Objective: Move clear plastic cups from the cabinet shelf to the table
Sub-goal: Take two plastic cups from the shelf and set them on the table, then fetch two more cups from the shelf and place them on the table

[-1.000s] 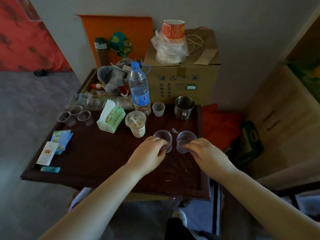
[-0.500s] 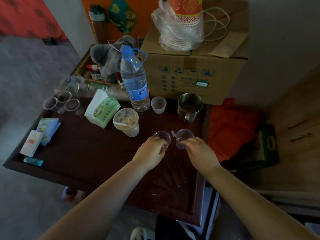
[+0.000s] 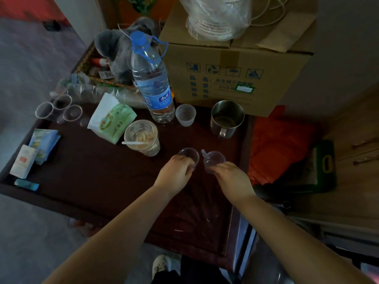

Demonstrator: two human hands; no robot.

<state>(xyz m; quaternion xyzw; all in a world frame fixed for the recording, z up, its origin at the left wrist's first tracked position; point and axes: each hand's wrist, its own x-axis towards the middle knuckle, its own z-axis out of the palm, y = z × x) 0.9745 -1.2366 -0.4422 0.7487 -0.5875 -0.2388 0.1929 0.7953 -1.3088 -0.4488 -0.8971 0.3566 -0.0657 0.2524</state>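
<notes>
My left hand [image 3: 176, 173] grips a small clear plastic cup [image 3: 189, 154] by its near side, low over the dark wooden table [image 3: 98, 181]. Just to its right, my right hand [image 3: 231, 177] holds a second clear plastic cup [image 3: 214, 158], tilted a little toward me. The two cups sit side by side, almost touching. Whether their bases rest on the table I cannot tell. Three more clear cups [image 3: 59, 108] stand at the table's far left corner.
Behind the hands stand a metal mug [image 3: 226, 117], a small white cup [image 3: 185, 114], a water bottle [image 3: 152, 83] and a lidded drink cup [image 3: 142, 137]. A tissue pack [image 3: 111, 119] and packets [image 3: 32, 154] lie left. A cardboard box [image 3: 235, 64] fills the back.
The view has moved closer and tilted down over the table. Both hands with their cups have kept the same spot near the table's right side.
</notes>
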